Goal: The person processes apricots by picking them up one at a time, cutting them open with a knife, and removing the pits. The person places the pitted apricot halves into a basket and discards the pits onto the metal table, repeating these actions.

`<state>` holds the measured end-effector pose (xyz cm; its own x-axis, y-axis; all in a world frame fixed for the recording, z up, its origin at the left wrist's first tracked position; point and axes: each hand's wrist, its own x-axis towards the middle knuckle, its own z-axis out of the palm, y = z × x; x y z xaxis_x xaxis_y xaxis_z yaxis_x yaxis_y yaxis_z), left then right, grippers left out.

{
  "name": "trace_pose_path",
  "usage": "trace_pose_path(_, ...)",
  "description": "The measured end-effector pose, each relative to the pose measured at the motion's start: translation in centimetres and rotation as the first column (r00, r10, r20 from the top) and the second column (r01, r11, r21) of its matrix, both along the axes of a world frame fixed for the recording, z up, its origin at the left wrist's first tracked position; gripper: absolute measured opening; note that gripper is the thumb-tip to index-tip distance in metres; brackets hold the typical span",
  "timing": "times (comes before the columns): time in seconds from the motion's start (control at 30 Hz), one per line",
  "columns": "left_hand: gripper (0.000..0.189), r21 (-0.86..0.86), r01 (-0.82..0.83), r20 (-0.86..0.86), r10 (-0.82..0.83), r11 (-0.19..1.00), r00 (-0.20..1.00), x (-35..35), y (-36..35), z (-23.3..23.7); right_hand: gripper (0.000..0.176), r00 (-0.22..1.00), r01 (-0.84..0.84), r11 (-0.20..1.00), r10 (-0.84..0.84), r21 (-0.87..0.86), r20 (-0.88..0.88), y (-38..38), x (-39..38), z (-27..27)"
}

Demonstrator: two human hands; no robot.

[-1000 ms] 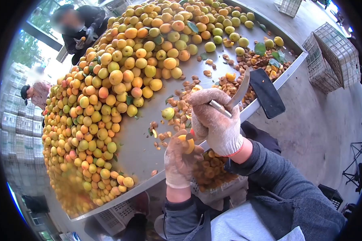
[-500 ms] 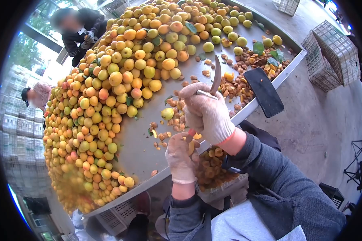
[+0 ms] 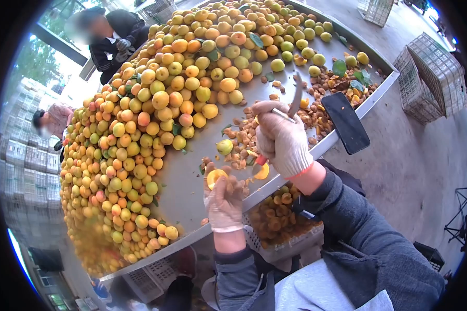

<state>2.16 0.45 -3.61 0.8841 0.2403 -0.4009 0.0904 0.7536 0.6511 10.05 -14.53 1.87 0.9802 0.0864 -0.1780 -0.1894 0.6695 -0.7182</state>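
Observation:
My left hand (image 3: 224, 199), in a pale work glove, pinches an apricot half (image 3: 213, 177) between thumb and fingers, its hollow cut face turned up. Wrapped around a curved knife (image 3: 297, 96) is my gloved right hand (image 3: 283, 137); the blade points up and away, and a red end (image 3: 261, 160) sticks out below the fist. Just under that red end, a second apricot half (image 3: 262, 171) shows its orange flesh near the table edge. A greenish whole apricot (image 3: 224, 147) sits between the hands and the pile, beside scattered apricot pits (image 3: 239, 136).
A large heap of apricots (image 3: 140, 135) covers the metal table (image 3: 184, 179). A phone (image 3: 346, 123) overhangs its near rim. Below the edge stands a crate of apricot halves (image 3: 277, 220). Plastic crates (image 3: 430, 78) stand at right. Two people are across the table.
My left hand has moved left, away from the right fist, and the apricot half in its fingers now shows its open face. A second half now shows under the knife's red end.

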Motion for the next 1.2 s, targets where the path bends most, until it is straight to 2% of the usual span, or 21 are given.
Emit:
trace_pose_path(0.03,0.038,0.008,-0.053,0.048,0.053,0.999,0.997,0.2,0.4,0.7,0.014,0.996,-0.068,0.976,0.077,-0.208,0.034,-0.4,-0.5,0.9)
trace_pose_path(0.07,0.035,-0.145,0.074,0.231,-0.039,0.987,0.972,0.1,1.6,-0.7,0.012,0.975,-0.040,0.923,0.121,-0.384,0.189,0.3,-0.8,-0.2)
trace_pose_path(0.1,0.035,-0.144,0.074,0.233,-0.039,0.987,0.972,0.4,1.6,-0.7,0.011,0.927,0.021,0.842,0.186,-0.539,0.327,1.2,-1.1,-0.9)
trace_pose_path(0.17,0.037,-0.363,0.029,0.240,0.063,0.932,0.969,1.0,1.4,-0.8,0.010,0.940,-0.032,0.818,0.219,-0.574,0.260,1.3,-1.8,-1.9)
trace_pose_path(0.2,0.037,-0.362,0.030,0.236,0.061,0.932,0.970,0.8,1.6,-1.2,0.012,0.918,-0.039,0.766,0.282,-0.642,0.280,1.1,-1.9,-1.9)
trace_pose_path(0.3,0.042,-0.237,0.020,0.249,0.041,0.971,0.968,0.6,1.4,-1.2,0.017,0.857,-0.032,0.647,0.410,-0.762,0.312,0.8,-2.0,-1.7)
trace_pose_path(0.4,0.047,0.234,0.134,0.185,-0.179,0.963,0.966,-0.2,-0.4,-0.1,0.026,0.707,0.158,0.251,0.646,-0.955,0.287,1.0,-3.0,-1.8)
trace_pose_path(0.53,0.045,0.072,0.224,0.062,-0.229,0.972,0.972,-0.4,-1.0,-0.2,0.018,0.640,0.197,0.082,0.745,-0.977,0.191,0.3,-2.7,-2.0)
trace_pose_path(0.67,0.035,0.255,0.255,0.070,-0.280,0.933,0.957,-0.8,-0.7,-1.3,0.019,0.663,0.094,0.242,0.709,-0.966,0.242,-1.1,-2.0,-2.0)
trace_pose_path(0.7,0.035,0.651,0.174,0.121,-0.327,0.739,0.937,-0.8,-0.6,-1.9,0.019,0.670,0.094,0.247,0.701,-0.964,0.245,-1.3,-1.8,-1.9)
trace_pose_path(0.73,0.036,0.913,0.027,0.148,-0.392,0.406,0.908,-0.7,-0.4,-2.3,0.019,0.754,-0.043,0.415,0.610,-0.909,0.243,-1.6,-1.3,-1.7)
trace_pose_path(0.77,0.036,0.915,0.034,0.142,-0.401,0.402,0.905,-0.6,-1.3,-0.1,0.019,0.830,-0.156,0.577,0.516,-0.802,0.210,-2.1,-0.9,-1.6)
trace_pose_path(0.8,0.035,0.626,0.139,0.124,-0.274,0.767,0.954,-0.8,-2.0,2.5,0.019,0.889,-0.370,0.749,0.457,-0.550,0.024,-2.8,-0.6,-1.3)
trace_pose_path(0.83,0.034,0.195,0.150,0.044,-0.162,0.969,0.986,-0.6,-2.5,4.4,0.020,0.921,-0.195,0.755,0.360,-0.627,0.148,-3.6,0.2,-0.8)
trace_pose_path(0.9,0.026,0.287,0.171,0.023,-0.185,0.943,0.982,0.9,-1.8,4.9,0.021,0.974,-0.219,0.836,0.220,-0.503,-0.057,-5.6,0.4,1.6)
trace_pose_path(0.93,0.027,0.611,0.442,-0.227,-0.390,0.657,0.893,2.1,-2.0,5.3,0.021,0.973,-0.221,0.840,0.222,-0.495,-0.058,-6.0,0.3,1.5)
trace_pose_path(0.97,0.028,0.736,0.645,-0.519,-0.439,0.206,0.733,3.1,-2.4,5.6,0.020,0.984,-0.164,0.848,0.179,-0.503,-0.019,-6.3,0.3,1.4)
trace_pose_path(1.0,0.028,0.738,0.645,-0.522,-0.437,0.199,0.732,4.2,-3.1,4.8,0.020,0.991,-0.104,0.854,0.133,-0.510,0.021,-6.6,0.4,1.2)
trace_pose_path(1.07,0.042,0.614,0.559,-0.746,-0.179,-0.557,0.641,5.8,-4.5,1.7,0.018,0.985,-0.038,0.869,0.117,-0.493,0.130,-6.7,0.4,0.0)
trace_pose_path(1.1,0.042,0.612,0.556,-0.746,-0.178,-0.563,0.641,6.3,-5.1,1.3,0.017,0.966,0.026,0.879,0.101,-0.475,0.239,-6.8,0.4,-0.1)
trace_pose_path(1.2,0.056,0.508,0.537,-0.759,-0.057,-0.673,0.648,7.0,-6.1,0.6,0.017,0.973,0.029,0.887,0.080,-0.461,0.216,-7.6,0.5,0.2)
